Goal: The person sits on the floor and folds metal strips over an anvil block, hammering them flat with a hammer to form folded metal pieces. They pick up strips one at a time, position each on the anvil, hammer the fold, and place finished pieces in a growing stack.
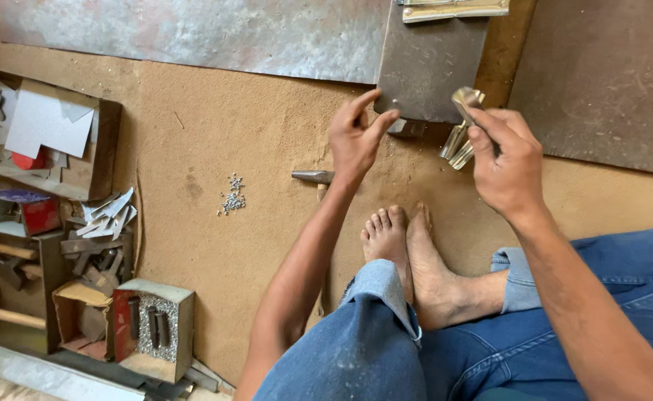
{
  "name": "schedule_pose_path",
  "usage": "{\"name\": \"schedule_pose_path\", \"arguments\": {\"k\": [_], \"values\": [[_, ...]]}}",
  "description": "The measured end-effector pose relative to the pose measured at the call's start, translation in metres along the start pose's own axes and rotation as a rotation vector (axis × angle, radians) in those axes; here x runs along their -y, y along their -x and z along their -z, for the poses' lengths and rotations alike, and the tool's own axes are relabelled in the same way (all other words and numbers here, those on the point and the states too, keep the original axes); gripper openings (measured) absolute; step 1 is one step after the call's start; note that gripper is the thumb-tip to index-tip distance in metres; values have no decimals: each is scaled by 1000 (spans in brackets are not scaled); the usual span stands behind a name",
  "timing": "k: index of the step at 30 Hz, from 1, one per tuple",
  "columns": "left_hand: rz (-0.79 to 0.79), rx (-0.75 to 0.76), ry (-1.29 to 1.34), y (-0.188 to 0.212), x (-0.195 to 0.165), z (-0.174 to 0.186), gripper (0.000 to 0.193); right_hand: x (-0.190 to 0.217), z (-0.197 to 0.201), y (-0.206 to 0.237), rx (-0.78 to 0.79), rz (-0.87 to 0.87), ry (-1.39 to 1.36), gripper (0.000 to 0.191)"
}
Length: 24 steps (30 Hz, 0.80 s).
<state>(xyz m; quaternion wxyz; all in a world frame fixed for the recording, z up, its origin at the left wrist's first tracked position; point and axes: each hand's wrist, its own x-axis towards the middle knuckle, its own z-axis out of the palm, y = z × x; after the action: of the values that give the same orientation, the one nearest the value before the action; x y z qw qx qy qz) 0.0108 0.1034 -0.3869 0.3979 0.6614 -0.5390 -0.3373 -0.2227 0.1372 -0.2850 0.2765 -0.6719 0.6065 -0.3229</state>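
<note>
Head view: a grey rectangular sheet-metal plate [426, 63] is pinched at its lower left corner between thumb and fingers of the left hand [356, 141], so the plate lies above and to the right of that grip on the brown floor [252, 134]. A small folded shiny metal piece [466, 99] is grasped by the right hand [508, 160], projecting above its fingers, just beside the plate's right edge. A hammer [313, 177] lies below the left wrist.
</note>
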Motion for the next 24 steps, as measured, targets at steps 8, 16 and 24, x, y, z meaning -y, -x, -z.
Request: {"name": "schedule_pose_path", "arguments": {"k": [8, 16, 24], "values": [[307, 47, -745, 177, 60, 81, 40, -11, -33, -33, 12, 523, 313, 30], [580, 109, -278, 175, 1, 115, 33, -23, -44, -38, 49, 550, 314, 28], [-201, 192, -242, 110, -84, 123, 31, -28, -45, -36, 62, 598, 400, 23]]}}
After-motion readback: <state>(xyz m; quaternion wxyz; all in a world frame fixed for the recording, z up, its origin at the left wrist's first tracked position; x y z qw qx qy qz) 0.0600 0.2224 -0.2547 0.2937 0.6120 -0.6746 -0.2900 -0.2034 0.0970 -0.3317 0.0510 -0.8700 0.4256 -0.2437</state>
